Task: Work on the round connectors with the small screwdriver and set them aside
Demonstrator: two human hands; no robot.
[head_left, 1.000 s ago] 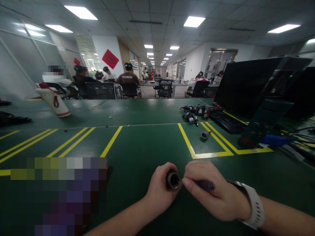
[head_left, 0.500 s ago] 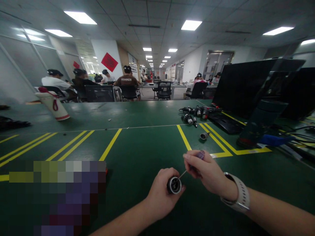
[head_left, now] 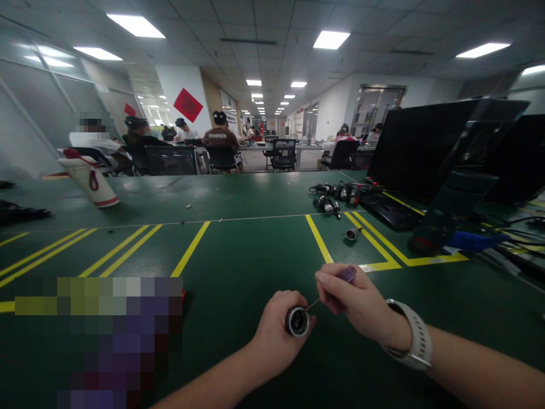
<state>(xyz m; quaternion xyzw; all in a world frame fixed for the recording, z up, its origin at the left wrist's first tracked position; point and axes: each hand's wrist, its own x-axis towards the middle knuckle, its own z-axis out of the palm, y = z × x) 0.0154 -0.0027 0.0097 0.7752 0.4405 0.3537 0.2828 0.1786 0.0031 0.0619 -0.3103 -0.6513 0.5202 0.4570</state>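
My left hand is closed around a dark hollow cylinder with a silver rim, its open end facing me. Small parts inside it are too dark to make out. Between the fingers of my right hand is a thin screwdriver with a purple handle. Its slender shaft points down and left, and the tip is at the upper right edge of the cylinder's opening; whether it touches the rim I cannot tell. Farther off, beyond my right hand, a small silver metal cap lies on the green table.
Several cabled metal connectors lie at the back right, near a black monitor and a dark tumbler. A white cup with a red cord stands far left. A pixelated patch covers the lower left. People sit at desks beyond.
The screwdriver tip has shifted from inside the cylinder's opening to its upper right edge. My left hand has moved slightly left with the cylinder, which now faces me more directly.
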